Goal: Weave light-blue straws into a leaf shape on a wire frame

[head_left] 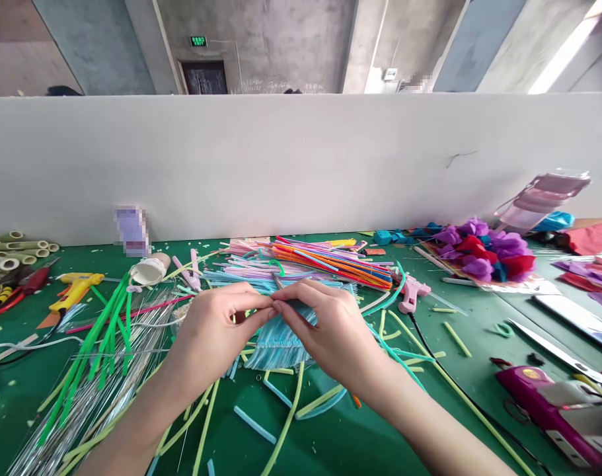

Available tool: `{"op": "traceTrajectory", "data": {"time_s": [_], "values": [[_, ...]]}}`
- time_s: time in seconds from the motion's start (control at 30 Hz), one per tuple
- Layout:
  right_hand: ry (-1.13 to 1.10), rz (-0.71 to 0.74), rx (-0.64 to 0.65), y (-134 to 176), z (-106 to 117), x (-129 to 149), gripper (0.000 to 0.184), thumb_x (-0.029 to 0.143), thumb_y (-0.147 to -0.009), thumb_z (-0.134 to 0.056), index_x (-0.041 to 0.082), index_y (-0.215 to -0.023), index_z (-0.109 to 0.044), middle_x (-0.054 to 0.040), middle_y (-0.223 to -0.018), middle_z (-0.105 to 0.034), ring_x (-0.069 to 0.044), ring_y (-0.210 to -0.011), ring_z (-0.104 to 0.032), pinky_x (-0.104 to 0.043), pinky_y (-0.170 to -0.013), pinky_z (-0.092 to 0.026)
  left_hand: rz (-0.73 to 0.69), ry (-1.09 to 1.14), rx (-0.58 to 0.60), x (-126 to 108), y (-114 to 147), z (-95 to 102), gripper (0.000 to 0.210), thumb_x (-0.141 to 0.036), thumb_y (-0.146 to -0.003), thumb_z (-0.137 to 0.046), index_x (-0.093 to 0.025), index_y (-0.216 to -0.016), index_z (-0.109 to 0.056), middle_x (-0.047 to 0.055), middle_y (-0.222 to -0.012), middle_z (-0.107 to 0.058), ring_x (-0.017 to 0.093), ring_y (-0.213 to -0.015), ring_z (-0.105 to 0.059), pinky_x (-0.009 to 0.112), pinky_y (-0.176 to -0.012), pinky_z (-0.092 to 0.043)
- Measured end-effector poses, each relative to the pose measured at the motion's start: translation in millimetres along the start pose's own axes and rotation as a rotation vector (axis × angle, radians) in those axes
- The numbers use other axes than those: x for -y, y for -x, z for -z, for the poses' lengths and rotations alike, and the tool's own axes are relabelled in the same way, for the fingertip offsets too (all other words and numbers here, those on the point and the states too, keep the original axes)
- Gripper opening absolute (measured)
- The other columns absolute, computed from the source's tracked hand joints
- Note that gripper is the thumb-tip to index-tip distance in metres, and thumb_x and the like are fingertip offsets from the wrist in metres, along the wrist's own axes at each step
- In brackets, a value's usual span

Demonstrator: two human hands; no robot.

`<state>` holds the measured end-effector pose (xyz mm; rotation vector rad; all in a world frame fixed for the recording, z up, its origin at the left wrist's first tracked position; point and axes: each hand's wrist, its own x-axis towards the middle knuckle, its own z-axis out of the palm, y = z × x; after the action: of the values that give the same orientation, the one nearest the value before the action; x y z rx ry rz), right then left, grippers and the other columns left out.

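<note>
Bare forearms [147,410] are stretching over the green-topped bench [330,456], and the left hand [219,324] and right hand [330,320] are meeting tip to tip, thumbs and fingers pinching closed, probably for fine control; I cannot tell what, if anything, they are gripping. Directly beneath them, a pale-blue, fringed bundle of fuzzy strips [275,354] is lying on the bench. Just beyond the hands, orange, red and purple fuzzy stems [333,263] are lying heaped, seemingly for easy reach, while a pink plastic glue gun [411,291] is resting to the hands' right.
</note>
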<state>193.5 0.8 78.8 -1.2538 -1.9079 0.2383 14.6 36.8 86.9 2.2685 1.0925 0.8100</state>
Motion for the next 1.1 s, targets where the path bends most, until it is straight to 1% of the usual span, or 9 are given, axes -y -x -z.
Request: {"op": "traceTrajectory", "data": {"time_s": [0.17,0.33,0.4,0.5,0.63,0.7,0.87,0.97,1.1], "values": [[0.064,0.036,-0.038,0,-5,-5,0.016,0.017,-0.094,-0.053,0.018,-0.094,-0.068,-0.0064,-0.088,-0.073,-0.018,-0.075,-0.067,-0.027,-0.066,-0.050,0.021,0.001,-0.062,1,-2,-5.8,0.017,-0.033,-0.089,-0.062,-0.024,-0.087,-0.077,-0.001,-0.078,-0.071,0.015,-0.064,-0.059,0.025,-0.059,-0.042],[-0.009,0.013,-0.034,-3,0,-11,0.008,0.022,-0.091,-0.062,0.021,-0.089,-0.069,-0.0025,-0.085,-0.075,-0.017,-0.075,-0.069,-0.026,-0.070,-0.051,0.043,-0.011,-0.062,3,-3,-4.8,0.017,-0.036,-0.087,-0.064,-0.025,-0.087,-0.077,-0.001,-0.080,-0.072,0.014,-0.062,-0.058,0.025,-0.057,-0.042],[-0.007,0.022,-0.023,-3,1,-12,0.009,0.024,-0.092,-0.061,0.022,-0.092,-0.070,-0.0024,-0.088,-0.075,-0.017,-0.078,-0.069,-0.027,-0.073,-0.052,0.031,-0.046,-0.077,2,-3,-2.7,0.016,-0.035,-0.086,-0.065,-0.025,-0.086,-0.077,-0.001,-0.080,-0.072,0.014,-0.060,-0.057,0.025,-0.057,-0.043],[0.009,0.082,-0.036,-2,1,-11,0.014,0.022,-0.095,-0.056,0.022,-0.099,-0.069,-0.0039,-0.094,-0.074,-0.017,-0.084,-0.069,-0.027,-0.076,-0.052,0.009,-0.082,-0.089,1,-2,-0.2,0.015,-0.033,-0.086,-0.065,-0.024,-0.083,-0.076,-0.002,-0.078,-0.072,0.014,-0.059,-0.056,0.025,-0.058,-0.043],[-0.015,0.127,-0.029,-1,1,-8,0.016,0.020,-0.095,-0.055,0.020,-0.098,-0.070,-0.0050,-0.094,-0.074,-0.016,-0.084,-0.068,-0.027,-0.078,-0.052,0.001,-0.102,-0.098,-2,0,2.3,0.014,-0.032,-0.086,-0.065,-0.024,-0.082,-0.076,-0.002,-0.078,-0.072,0.014,-0.059,-0.056,0.025,-0.057,-0.043],[-0.030,0.109,-0.014,-1,1,-6,0.016,0.021,-0.095,-0.055,0.019,-0.097,-0.070,-0.0050,-0.092,-0.073,-0.016,-0.082,-0.068,-0.027,-0.077,-0.052,-0.004,-0.131,-0.104,-4,1,3.8,0.012,-0.031,-0.085,-0.066,-0.024,-0.080,-0.075,-0.002,-0.076,-0.071,0.013,-0.058,-0.055,0.025,-0.057,-0.042],[-0.123,-0.009,0.003,-2,4,0,0.011,0.023,-0.092,-0.061,0.023,-0.091,-0.071,-0.0018,-0.088,-0.074,-0.016,-0.078,-0.068,-0.028,-0.072,-0.051,-0.057,-0.205,-0.155,-10,5,5.5,0.011,-0.029,-0.086,-0.065,-0.024,-0.079,-0.073,-0.002,-0.077,-0.070,0.013,-0.058,-0.054,0.025,-0.056,-0.041],[-0.147,-0.029,0.013,-3,6,2,0.009,0.021,-0.090,-0.062,0.023,-0.088,-0.070,-0.0013,-0.087,-0.074,-0.016,-0.078,-0.068,-0.027,-0.071,-0.051,-0.093,-0.212,-0.162,-12,5,4.4,0.012,-0.027,-0.087,-0.063,-0.024,-0.080,-0.073,-0.002,-0.076,-0.070,0.012,-0.057,-0.054,0.024,-0.055,-0.041],[-0.114,-0.039,0.050,-3,6,2,0.009,0.021,-0.091,-0.059,0.021,-0.089,-0.068,-0.0023,-0.086,-0.073,-0.017,-0.076,-0.067,-0.027,-0.069,-0.049,-0.125,-0.233,-0.170,-11,6,2.3,0.011,-0.027,-0.087,-0.065,-0.024,-0.080,-0.073,-0.004,-0.074,-0.069,0.010,-0.056,-0.053,0.023,-0.055,-0.040]]}}
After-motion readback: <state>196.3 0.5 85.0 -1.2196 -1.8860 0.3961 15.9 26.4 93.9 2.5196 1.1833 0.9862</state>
